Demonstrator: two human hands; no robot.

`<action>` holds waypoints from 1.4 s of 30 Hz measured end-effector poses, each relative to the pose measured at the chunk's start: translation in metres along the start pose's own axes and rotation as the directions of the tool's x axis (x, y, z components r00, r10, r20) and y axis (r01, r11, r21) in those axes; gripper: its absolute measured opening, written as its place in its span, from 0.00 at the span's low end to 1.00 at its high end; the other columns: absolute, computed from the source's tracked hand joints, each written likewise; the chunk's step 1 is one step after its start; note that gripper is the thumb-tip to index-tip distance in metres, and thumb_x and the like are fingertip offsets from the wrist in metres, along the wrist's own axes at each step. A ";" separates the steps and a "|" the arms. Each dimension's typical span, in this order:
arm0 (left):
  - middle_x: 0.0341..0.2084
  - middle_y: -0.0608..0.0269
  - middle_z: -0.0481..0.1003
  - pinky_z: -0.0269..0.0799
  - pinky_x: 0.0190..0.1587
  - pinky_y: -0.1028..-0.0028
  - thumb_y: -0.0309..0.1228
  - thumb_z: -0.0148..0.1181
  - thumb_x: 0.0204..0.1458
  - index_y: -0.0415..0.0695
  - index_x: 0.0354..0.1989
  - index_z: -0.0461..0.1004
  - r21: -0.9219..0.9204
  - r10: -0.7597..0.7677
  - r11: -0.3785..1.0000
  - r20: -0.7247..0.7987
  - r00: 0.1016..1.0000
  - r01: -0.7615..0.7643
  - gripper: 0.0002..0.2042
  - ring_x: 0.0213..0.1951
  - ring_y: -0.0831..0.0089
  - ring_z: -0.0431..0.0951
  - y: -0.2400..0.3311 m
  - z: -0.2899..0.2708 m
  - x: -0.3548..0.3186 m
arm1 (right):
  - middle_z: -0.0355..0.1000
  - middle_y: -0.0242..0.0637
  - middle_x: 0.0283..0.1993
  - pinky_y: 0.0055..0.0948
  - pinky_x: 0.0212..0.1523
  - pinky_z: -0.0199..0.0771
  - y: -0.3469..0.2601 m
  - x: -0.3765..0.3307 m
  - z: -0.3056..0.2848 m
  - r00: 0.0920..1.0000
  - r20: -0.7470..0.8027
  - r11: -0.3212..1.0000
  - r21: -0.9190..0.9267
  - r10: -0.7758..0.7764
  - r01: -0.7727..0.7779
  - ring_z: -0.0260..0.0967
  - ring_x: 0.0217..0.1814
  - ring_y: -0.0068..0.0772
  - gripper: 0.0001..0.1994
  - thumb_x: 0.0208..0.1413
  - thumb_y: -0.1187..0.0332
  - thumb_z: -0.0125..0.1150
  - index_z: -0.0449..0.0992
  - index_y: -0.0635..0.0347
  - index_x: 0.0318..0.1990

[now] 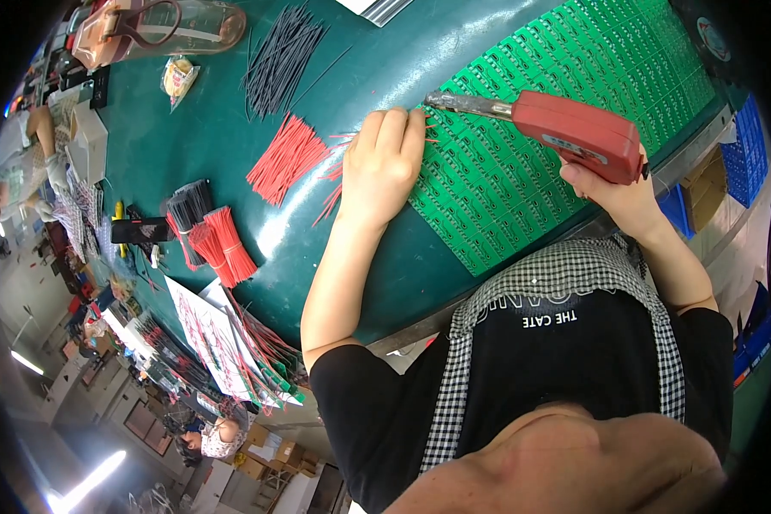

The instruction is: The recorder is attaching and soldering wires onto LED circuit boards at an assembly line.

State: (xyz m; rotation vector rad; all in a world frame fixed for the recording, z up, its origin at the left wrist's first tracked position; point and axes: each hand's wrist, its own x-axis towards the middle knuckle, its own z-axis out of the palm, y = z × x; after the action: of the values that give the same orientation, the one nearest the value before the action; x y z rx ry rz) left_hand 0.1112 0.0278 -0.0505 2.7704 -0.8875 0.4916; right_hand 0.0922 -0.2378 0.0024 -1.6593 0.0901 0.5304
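Right hand is gripping the soldering gun (likely stiff, heavyish) at its back end; left hand's grip, I cannot tell.

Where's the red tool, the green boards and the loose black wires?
Red tool [567,122]: head view, its body.
Green boards [497,182]: head view, top surface.
Loose black wires [283,62]: head view, pile's middle.

Nearer us than the green circuit boards, we are seeing upside-down white capitals on a black top. Over the boards, we are finding an unreadably small label on the red gun-shaped tool.
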 end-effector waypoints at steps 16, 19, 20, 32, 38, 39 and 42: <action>0.26 0.63 0.66 0.70 0.27 0.76 0.25 0.55 0.36 0.38 0.33 0.72 0.013 0.001 1.000 0.013 1.000 -0.001 0.12 0.29 0.71 0.69 0.001 -0.002 0.001 | 0.74 0.31 0.36 0.14 0.25 0.66 -0.002 -0.003 -0.004 0.999 -0.031 0.986 0.160 -0.031 0.036 0.65 0.27 0.13 0.15 0.45 0.73 0.64 0.72 0.61 0.42; 0.29 0.61 0.69 0.69 0.31 0.72 0.19 0.55 0.35 0.40 0.35 0.73 -0.123 -0.084 0.989 -0.005 0.996 0.083 0.14 0.30 0.67 0.70 0.002 0.001 0.000 | 0.74 0.31 0.35 0.15 0.25 0.66 -0.005 -0.003 -0.006 0.996 -0.066 0.989 0.135 -0.051 0.060 0.65 0.27 0.14 0.14 0.45 0.73 0.64 0.72 0.61 0.42; 0.29 0.61 0.69 0.69 0.31 0.72 0.19 0.55 0.35 0.40 0.35 0.73 -0.124 -0.083 0.989 -0.004 0.997 0.082 0.14 0.30 0.67 0.70 0.002 0.001 0.002 | 0.74 0.31 0.34 0.15 0.25 0.66 -0.005 -0.003 -0.007 0.996 -0.071 0.988 0.139 -0.051 0.061 0.65 0.27 0.14 0.14 0.45 0.73 0.63 0.73 0.61 0.41; 0.27 0.61 0.70 0.69 0.31 0.72 0.18 0.56 0.33 0.39 0.32 0.74 -0.199 -0.064 0.978 0.000 0.998 0.063 0.13 0.29 0.67 0.71 0.004 0.005 0.016 | 0.71 0.27 0.29 0.16 0.26 0.65 0.001 -0.002 -0.010 0.999 -0.028 0.994 0.107 0.031 -0.028 0.64 0.25 0.15 0.12 0.44 0.71 0.66 0.73 0.61 0.36; 0.27 0.61 0.70 0.69 0.32 0.71 0.18 0.56 0.33 0.39 0.33 0.74 -0.154 -0.072 0.986 -0.005 0.997 0.071 0.13 0.29 0.67 0.71 0.006 0.006 0.015 | 0.71 0.27 0.29 0.17 0.27 0.65 0.005 -0.002 -0.012 0.998 -0.021 0.996 0.077 0.055 -0.053 0.64 0.25 0.15 0.13 0.43 0.70 0.67 0.73 0.61 0.37; 0.28 0.61 0.69 0.69 0.32 0.71 0.18 0.56 0.34 0.39 0.33 0.74 -0.149 -0.071 0.986 -0.002 0.997 0.070 0.13 0.29 0.67 0.71 0.006 0.005 0.015 | 0.71 0.27 0.29 0.16 0.28 0.65 0.005 -0.002 -0.012 0.998 -0.020 0.996 0.074 0.054 -0.053 0.64 0.26 0.15 0.13 0.43 0.70 0.67 0.73 0.61 0.37; 0.28 0.61 0.69 0.69 0.32 0.71 0.18 0.56 0.34 0.39 0.33 0.73 -0.136 -0.069 0.988 0.007 0.998 0.069 0.13 0.29 0.67 0.71 0.006 0.004 0.015 | 0.71 0.27 0.30 0.16 0.28 0.65 0.004 -0.002 -0.010 0.999 -0.040 0.998 0.062 0.014 -0.012 0.65 0.27 0.15 0.14 0.42 0.70 0.67 0.73 0.61 0.37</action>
State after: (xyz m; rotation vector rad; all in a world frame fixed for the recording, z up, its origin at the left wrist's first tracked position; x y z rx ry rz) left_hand 0.1203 0.0133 -0.0483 2.6679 -0.7918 0.4010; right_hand 0.0913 -0.2486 0.0000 -1.6103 0.1456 0.4994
